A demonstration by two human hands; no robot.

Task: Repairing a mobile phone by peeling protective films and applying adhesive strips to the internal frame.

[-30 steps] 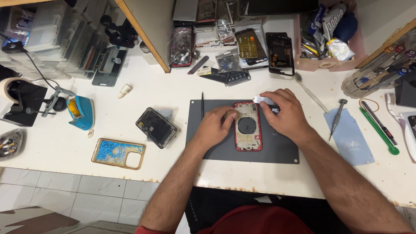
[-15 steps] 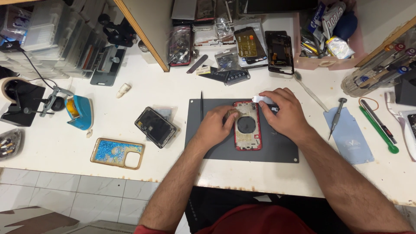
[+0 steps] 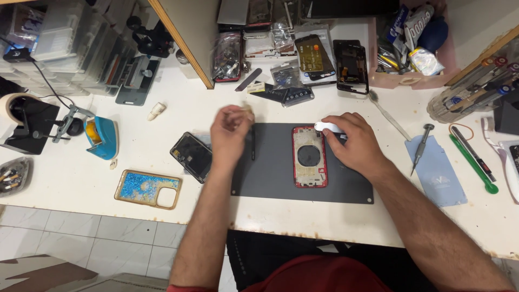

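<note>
- At far left on the white worktop (image 3: 162,157) we see a tape dispenser (image 3: 24,124) and a small blue tool (image 3: 102,138), both well apart from the hands.
- Nearer the front edge lies a glittery blue phone case (image 3: 147,188); just beside it, a dark phone screen panel (image 3: 192,156) rests near the left corner of the grey work mat (image 3: 270,173).
- Our left hand (image 3: 230,135) hangs over the mat's upper left corner, blurred; its fingers are curled together as if pinching something small, though we cannot tell what, if anything, they grip. A thin dark tool (image 3: 252,143) lies on the mat just beside it.
- At mid-mat the red phone housing (image 3: 310,157) lies flat, open side up, untouched by the left hand.
- Our right hand (image 3: 354,143) rests at the housing's upper right corner, its fingers grasping a small white object (image 3: 327,127).
- We judge the step to be work inside the open housing; the next move calls for a steady, precise approach to its top edge.
- At right lie a screwdriver (image 3: 421,146), a pale blue sheet (image 3: 440,173) and a green pry tool (image 3: 473,167).
</note>
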